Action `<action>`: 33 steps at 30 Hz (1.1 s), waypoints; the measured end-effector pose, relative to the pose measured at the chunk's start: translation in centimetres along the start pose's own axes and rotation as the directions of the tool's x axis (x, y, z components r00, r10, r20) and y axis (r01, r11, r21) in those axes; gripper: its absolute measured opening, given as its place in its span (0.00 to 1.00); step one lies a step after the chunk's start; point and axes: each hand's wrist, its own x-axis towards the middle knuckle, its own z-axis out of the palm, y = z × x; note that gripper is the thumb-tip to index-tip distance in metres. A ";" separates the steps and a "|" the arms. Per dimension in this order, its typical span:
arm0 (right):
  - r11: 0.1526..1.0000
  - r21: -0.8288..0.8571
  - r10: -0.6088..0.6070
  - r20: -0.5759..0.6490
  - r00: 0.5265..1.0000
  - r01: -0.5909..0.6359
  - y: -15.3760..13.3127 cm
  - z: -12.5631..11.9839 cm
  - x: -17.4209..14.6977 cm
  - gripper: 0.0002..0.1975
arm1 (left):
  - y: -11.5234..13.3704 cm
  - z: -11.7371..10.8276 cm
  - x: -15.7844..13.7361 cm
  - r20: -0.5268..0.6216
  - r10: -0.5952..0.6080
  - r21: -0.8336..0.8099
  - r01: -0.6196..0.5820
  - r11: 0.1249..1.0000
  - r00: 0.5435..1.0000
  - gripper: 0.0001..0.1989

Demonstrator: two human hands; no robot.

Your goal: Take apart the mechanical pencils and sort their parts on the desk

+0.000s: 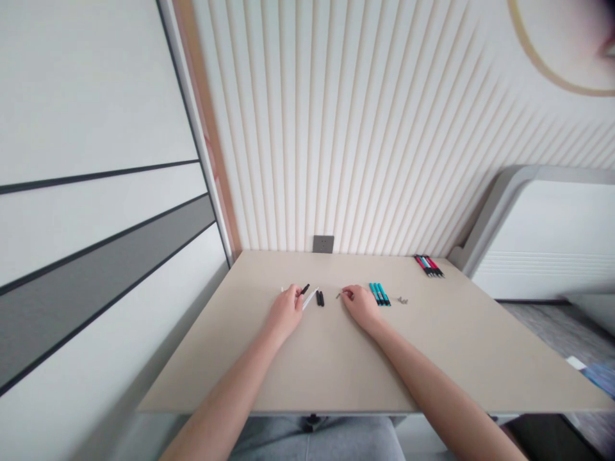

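Note:
My left hand (285, 310) is closed on a small black pen part (305, 289), which sticks out past the fingertips. Beside those fingers lie thin white sticks (311, 298) that look like pen refills. Just right of them, two short black pen pieces (319, 298) rest side by side on the table. My right hand (359, 302) rests on the tabletop, its fingers pinched at a tiny greyish metal piece (339, 295). Several turquoise pen barrels (379, 294) with dark ends lie in a row against that hand's right side. Farther right is a little heap of small metal pieces (402, 300).
At the table's (336, 378) back right corner lies a row of red, turquoise and black pens (429, 266). A ribbed wall with a dark socket (323, 244) stands behind the table. A white cabinet (96, 256) borders the left, a grey-white headboard (567, 237) the right.

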 end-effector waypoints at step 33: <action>0.487 -0.030 -0.860 0.159 0.485 0.873 -4.9 -0.1 -3.2 0.12 | 0.0 0.5 0.1 -0.142 0.123 -0.181 -0.148 0.972 0.982 0.11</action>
